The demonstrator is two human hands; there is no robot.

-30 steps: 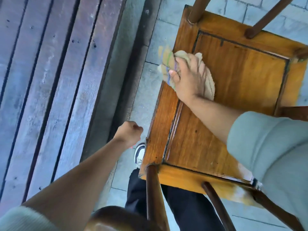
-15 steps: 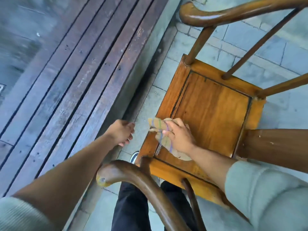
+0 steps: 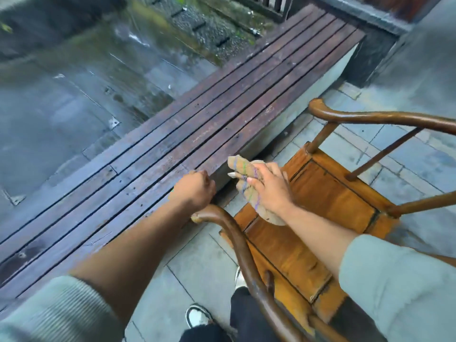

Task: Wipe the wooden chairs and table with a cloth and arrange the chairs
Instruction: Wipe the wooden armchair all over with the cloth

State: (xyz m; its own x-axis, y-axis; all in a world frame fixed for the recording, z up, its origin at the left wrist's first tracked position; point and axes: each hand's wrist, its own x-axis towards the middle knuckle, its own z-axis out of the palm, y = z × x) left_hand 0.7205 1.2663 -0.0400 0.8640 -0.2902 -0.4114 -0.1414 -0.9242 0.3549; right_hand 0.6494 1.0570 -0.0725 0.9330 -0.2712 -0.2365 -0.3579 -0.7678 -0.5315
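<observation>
A wooden armchair stands at the lower right, its orange-brown seat [image 3: 333,203] framed by dark curved armrests. My right hand [image 3: 269,193] grips a beige cloth [image 3: 243,172] with coloured stripes, bunched over the seat's left edge. The cloth's lower end hangs against the seat. My left hand [image 3: 195,191] is curled into a fist just above the tip of the near armrest [image 3: 237,243]. I cannot tell whether it touches the wood. No table shows in this view.
A long dark slatted wooden bench [image 3: 222,107] runs diagonally left of the chair, with wet stone paving [image 3: 74,95] beyond it. The far armrest [image 3: 382,117] arcs over the seat. My legs and a white shoe [image 3: 197,317] stand on grey tiles beside the chair.
My right hand has drawn the cloth from the far part of the seat to its left edge. My left fist has come over the near armrest tip. The view has tilted up.
</observation>
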